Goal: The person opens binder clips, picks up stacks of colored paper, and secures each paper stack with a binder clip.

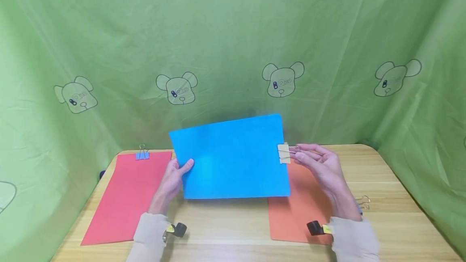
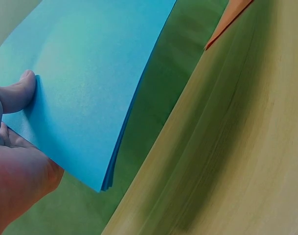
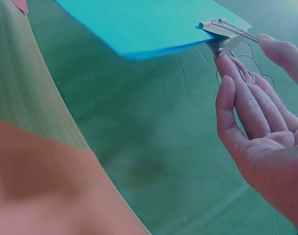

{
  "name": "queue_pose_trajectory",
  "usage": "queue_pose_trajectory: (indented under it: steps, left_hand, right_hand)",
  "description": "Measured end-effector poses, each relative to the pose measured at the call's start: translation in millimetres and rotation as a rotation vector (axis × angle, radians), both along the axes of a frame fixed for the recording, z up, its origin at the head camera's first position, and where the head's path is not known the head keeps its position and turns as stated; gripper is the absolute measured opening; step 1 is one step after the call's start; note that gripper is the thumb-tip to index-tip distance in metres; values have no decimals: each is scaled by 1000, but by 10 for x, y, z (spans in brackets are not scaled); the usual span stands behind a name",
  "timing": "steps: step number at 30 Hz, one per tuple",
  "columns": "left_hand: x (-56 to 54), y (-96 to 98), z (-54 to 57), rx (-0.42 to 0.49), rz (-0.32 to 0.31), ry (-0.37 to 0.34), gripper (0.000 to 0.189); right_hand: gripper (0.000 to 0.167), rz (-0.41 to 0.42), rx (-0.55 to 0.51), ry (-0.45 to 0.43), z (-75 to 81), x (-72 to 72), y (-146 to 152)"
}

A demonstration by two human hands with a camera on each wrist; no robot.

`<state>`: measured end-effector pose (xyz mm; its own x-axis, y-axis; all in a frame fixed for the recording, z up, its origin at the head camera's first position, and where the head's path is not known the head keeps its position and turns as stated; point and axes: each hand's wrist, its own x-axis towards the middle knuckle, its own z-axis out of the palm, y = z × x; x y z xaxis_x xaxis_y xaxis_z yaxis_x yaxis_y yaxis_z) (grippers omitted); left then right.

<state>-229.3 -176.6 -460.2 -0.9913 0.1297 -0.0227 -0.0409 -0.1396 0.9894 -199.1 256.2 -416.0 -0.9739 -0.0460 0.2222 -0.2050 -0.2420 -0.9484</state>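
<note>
I saw green cloth (image 1: 225,35) hanging behind a wooden table (image 1: 225,223). Above the table, the left hand (image 1: 172,180) gripped blue paper (image 1: 233,161), and the right hand (image 1: 325,168) pinched the clip (image 1: 284,155) on the paper's right edge.

Blue sheets (image 1: 233,159) look like smooth paper with a faint sheen; the cream clip (image 1: 284,158) has shiny metal handles (image 3: 242,32); the counter (image 1: 222,225) seems grained wood.
</note>
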Motion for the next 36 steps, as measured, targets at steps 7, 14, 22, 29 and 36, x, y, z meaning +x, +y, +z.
queue_pose_trajectory:
  steps: [7, 14, 22, 29, 36]
  left_hand:
    - [-13, 10, -16, -3, 5, -6, 32]
    - [-12, 8, -15, 18, -10, 1, 32]
    - [-20, -8, -34, 54, -58, 3, 30]
    - [-19, -27, -42, 61, -93, 1, 34]
    - [-16, -31, -61, 28, -106, -9, 38]
  right_hand:
    - [28, 26, 17, 7, -31, -15, -40]
    - [29, 34, 30, 4, -38, -10, -46]
    - [32, 39, 36, 0, -20, -5, -55]
    - [34, 40, 48, -2, -9, -3, -52]
    - [37, 40, 49, -2, -23, -3, -54]
